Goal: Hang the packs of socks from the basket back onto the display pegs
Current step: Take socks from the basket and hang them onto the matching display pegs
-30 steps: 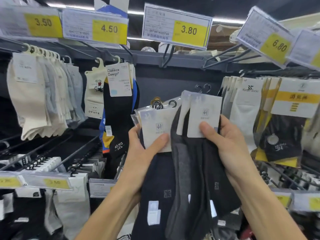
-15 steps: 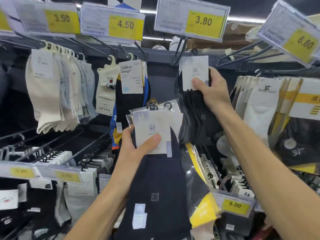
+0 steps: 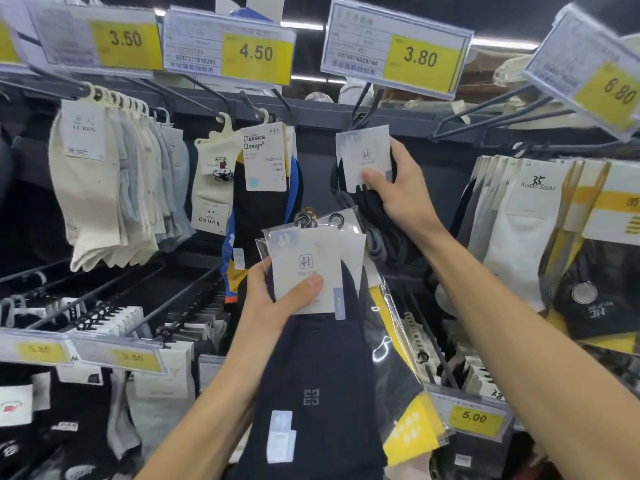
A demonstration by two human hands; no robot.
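My right hand (image 3: 401,192) grips a pack of dark grey socks (image 3: 363,157) by its white card, raised to the peg (image 3: 363,105) under the 3.80 price tag (image 3: 394,46). The pack's hook sits at the peg's tip; I cannot tell if it is threaded on. Lower down, my left hand (image 3: 273,303) holds a stack of navy sock packs (image 3: 311,375) with white cards and black hooks, thumb pressed on the front card. The basket is out of view.
Full pegs of cream socks (image 3: 104,188) hang at left, and a black Classics Design pack (image 3: 265,161) at centre left. White Kunao packs (image 3: 530,220) hang at right. Lower rows of pegs and price rails (image 3: 117,355) jut toward me.
My right hand has lifted the grey pack from beside the stack up to the 3.80 peg and settled it there. The left hand keeps its stack steady.
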